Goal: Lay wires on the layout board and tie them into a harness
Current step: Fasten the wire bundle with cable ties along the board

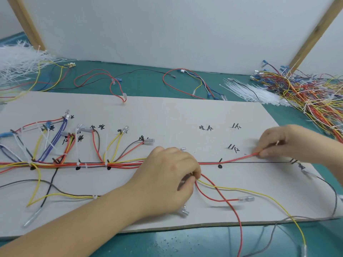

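While the left hand (pixel 168 175) clamps the multicoloured wire bundle (pixel 89 164) against the grey cardboard layout board (pixel 167 115), the right hand's (pixel 282 141) fingers pinch a thin red wire (pixel 235 159) along the drawn black line.

A teal-green table top (pixel 148 84) is covered by a pale grey cardboard layout board (pixel 167 115), loose coloured wires (pixel 306 93) and white plastic cable ties (pixel 16 58).

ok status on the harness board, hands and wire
Left hand grips wire bundle on layout board. Right hand pinches red wire, drawn along the black line. Path ahead looks unobstructed.
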A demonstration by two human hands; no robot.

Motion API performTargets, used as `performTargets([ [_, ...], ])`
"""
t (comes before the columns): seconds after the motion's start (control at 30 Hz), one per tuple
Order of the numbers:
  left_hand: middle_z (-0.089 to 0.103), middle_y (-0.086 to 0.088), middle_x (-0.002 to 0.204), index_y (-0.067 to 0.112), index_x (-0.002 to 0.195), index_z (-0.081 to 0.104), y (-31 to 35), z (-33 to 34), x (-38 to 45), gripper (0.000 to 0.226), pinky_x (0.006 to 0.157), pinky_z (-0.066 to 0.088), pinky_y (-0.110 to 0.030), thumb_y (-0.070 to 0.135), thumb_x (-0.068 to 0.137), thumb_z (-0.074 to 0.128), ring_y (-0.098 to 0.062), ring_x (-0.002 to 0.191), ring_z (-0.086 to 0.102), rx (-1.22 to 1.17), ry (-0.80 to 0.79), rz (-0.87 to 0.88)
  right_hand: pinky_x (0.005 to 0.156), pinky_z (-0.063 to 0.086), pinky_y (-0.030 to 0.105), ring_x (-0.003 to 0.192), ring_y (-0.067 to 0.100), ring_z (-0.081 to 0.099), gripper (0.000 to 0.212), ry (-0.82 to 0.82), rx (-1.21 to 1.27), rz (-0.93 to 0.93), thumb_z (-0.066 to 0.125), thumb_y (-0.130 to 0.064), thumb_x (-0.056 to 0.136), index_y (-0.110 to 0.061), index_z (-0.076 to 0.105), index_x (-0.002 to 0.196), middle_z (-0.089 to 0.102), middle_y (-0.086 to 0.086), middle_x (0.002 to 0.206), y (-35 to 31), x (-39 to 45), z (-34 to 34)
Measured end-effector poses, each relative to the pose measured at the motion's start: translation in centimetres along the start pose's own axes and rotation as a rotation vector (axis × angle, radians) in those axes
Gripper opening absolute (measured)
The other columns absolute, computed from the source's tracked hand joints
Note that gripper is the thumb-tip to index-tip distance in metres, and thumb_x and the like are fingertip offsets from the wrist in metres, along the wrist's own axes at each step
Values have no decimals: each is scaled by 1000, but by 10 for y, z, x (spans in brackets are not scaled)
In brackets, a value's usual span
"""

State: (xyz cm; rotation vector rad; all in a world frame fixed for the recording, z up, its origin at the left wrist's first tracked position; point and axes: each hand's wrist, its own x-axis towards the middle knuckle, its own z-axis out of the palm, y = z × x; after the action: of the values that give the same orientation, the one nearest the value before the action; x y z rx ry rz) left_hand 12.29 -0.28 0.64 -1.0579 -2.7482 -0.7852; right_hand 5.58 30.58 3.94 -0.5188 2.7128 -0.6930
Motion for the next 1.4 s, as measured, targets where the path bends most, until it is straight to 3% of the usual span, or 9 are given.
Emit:
performTargets([
  [0.23, 65, 14, 87, 25, 81, 63, 0, -1, 0, 27, 69, 43, -33, 30, 77, 37, -12, 83, 58, 10, -31, -11, 61, 48, 8, 61, 4, 64, 23, 58, 277, 111, 71, 8, 73, -15, 72, 72, 72, -1, 69, 8, 60, -26],
  [0.4, 65, 14, 88, 25, 82, 63, -1, -1, 0, 29, 70, 43, -34, 31, 77, 36, -12, 86, 58, 4, -41, -15, 60, 50, 11, 63, 6, 66, 15, -3, 309, 79, 63, 13, 79, -1, 68, 81, 72, 1, 70, 3, 80, -32],
  [0.63, 65, 15, 90, 27, 82, 63, -2, 1, 0, 28, 70, 42, -33, 31, 77, 35, -11, 85, 57, -7, -36, -23, 64, 51, 13, 68, 10, 67, 22, -33, 258, 39, 64, 16, 76, -4, 56, 72, 71, 5, 78, 6, 89, -27],
  [0.8, 65, 15, 91, 26, 82, 64, -2, 3, 0, 28, 70, 43, -34, 30, 78, 36, -12, 86, 58, -7, -16, -21, 66, 44, 10, 66, 2, 62, 26, -101, -138, 65, 68, 1, 80, -23, 62, 73, 69, -7, 74, -10, 91, -26],
  [0.9, 63, 16, 97, 26, 83, 64, -2, 5, -1, 20, 73, 39, -32, 25, 81, 44, -11, 89, 56, -24, 2, -45, 72, 43, 19, 76, 7, 56, 25, 170, -358, -6, 65, -5, 83, -30, 61, 82, 59, -9, 88, -30, 76, -24],
  [1.0, 60, 17, 106, 26, 88, 65, -3, 7, 0, 19, 76, 34, -29, 25, 79, 48, -9, 95, 52, -44, 10, -71, 60, 40, 9, 70, 6, 56, 21, 464, -135, -144, 58, -15, 86, -35, 62, 81, 61, -12, 81, -61, 35, -14],
  [1.17, 57, 16, 105, 27, 87, 65, -3, 9, 0, 20, 78, 30, -27, 26, 79, 47, -6, 97, 47, -62, 14, -95, 62, 45, 13, 69, 5, 61, 16, 54, -11, -151, 62, -21, 83, -36, 67, 81, 66, -18, 75, -88, -19, 23],
  [1.3, 57, 16, 97, 27, 82, 62, -2, 7, 1, 15, 77, 29, -27, 26, 79, 47, -6, 91, 45, -48, 4, -88, 65, 42, 10, 74, 1, 57, 12, -42, -95, -141, 61, -27, 87, -37, 64, 82, 64, -21, 78, -88, -25, 45],
  [1.4, 57, 15, 101, 26, 89, 63, -1, 6, 0, 18, 80, 33, -29, 25, 78, 48, -8, 94, 47, -65, 25, -97, 64, 42, 10, 77, 4, 56, 21, -83, 4, -176, 53, -57, 84, -40, 63, 90, 63, -22, 85, -93, -31, 44],
])
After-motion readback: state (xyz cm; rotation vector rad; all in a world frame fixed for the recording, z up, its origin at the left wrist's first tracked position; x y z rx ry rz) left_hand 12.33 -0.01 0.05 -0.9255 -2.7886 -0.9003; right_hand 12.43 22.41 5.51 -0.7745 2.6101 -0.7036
